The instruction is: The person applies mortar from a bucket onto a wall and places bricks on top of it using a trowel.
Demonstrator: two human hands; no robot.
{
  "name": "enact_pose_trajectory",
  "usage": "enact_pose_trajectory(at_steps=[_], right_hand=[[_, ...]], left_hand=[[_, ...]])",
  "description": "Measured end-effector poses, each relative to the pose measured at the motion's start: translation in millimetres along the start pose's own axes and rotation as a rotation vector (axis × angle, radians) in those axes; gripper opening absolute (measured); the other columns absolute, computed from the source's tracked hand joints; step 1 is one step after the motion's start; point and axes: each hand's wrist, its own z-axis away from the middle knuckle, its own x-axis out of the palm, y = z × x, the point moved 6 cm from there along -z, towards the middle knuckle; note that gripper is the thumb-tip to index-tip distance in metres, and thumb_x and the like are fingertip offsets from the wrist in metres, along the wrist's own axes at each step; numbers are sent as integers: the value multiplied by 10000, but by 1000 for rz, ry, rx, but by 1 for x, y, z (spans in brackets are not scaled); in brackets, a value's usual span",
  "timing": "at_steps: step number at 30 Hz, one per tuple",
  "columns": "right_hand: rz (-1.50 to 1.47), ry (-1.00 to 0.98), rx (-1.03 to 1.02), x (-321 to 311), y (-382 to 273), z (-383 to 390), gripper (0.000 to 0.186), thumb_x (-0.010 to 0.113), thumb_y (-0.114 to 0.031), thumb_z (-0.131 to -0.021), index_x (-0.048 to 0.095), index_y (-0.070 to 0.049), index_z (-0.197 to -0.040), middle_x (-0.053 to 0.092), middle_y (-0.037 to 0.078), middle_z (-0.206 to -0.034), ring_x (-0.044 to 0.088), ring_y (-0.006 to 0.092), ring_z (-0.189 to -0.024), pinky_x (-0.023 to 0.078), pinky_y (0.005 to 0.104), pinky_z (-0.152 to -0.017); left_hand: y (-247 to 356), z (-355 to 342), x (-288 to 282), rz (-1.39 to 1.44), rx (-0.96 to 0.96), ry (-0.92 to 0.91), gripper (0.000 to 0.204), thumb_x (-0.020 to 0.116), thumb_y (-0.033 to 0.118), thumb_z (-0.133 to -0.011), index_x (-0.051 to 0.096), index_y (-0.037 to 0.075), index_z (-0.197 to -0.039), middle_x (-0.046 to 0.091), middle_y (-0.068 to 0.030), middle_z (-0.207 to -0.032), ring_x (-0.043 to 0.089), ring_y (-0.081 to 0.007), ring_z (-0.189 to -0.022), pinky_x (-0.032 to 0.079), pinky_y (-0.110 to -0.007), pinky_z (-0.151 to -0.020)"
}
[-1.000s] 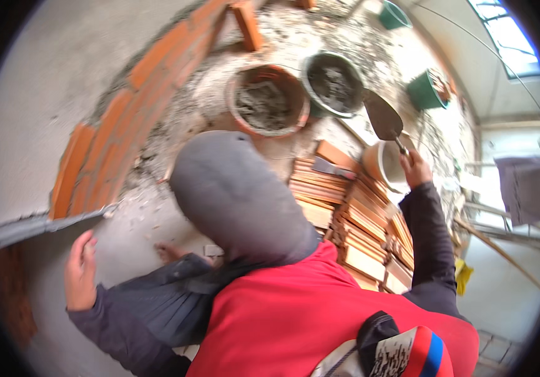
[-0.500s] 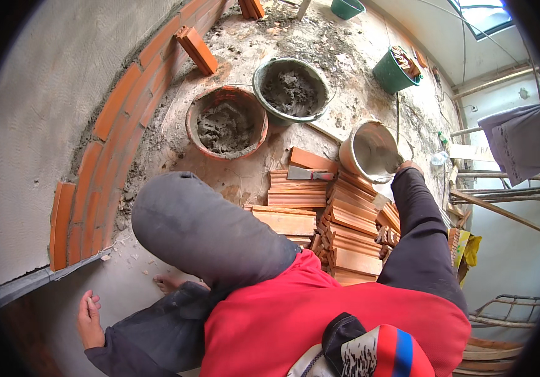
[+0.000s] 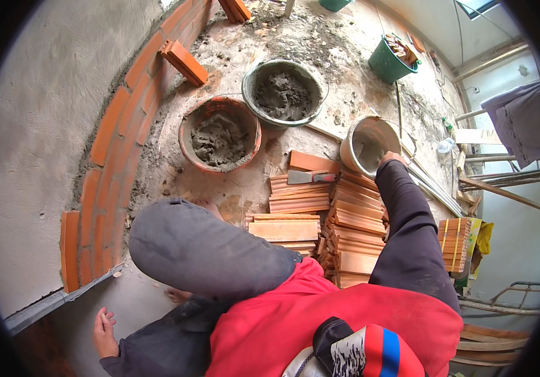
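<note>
1. Our right hand [image 3: 393, 157] has dropped to the pale bucket [image 3: 347, 151] at right, just beside stacked clay tiles [image 3: 354, 220], suggesting work inside it.
2. We cannot tell that hand's grip; the trowel is indistinct.
3. Our left hand [image 3: 104, 333] hangs near left, loosely spread.

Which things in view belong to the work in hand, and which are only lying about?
Probably for the work:
right hand at pale bucket
orange bucket
dark bucket
brick wall
stacked bricks

Seemingly just around:
hanging grey cloth
clear bottle
wooden pole
</note>
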Motion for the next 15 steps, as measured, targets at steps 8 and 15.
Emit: enact_pose_trajectory(at_steps=[8, 15], right_hand=[[456, -146, -594, 74, -8, -90, 455, 646, -413, -846, 664, -120, -1193, 639, 144, -1220, 593, 298, -1168, 481, 394, -973], [-454, -265, -352, 102, 43, -83, 400, 685, -425, -847, 694, -45, -971, 647, 90, -735, 628, 209, -627, 495, 344, -575]], left_hand=[[12, -11, 4, 31, 50, -45, 525, 433, 391, -1022, 508, -50, -1297, 630, -171, -1098, 606, -203, -941, 474, -335, -866], [14, -3, 2, 55, 67, -46, 510, 426, 372, -1027, 504, -52, -1301, 624, -170, -1109, 599, -202, -967, 471, -335, -881]])
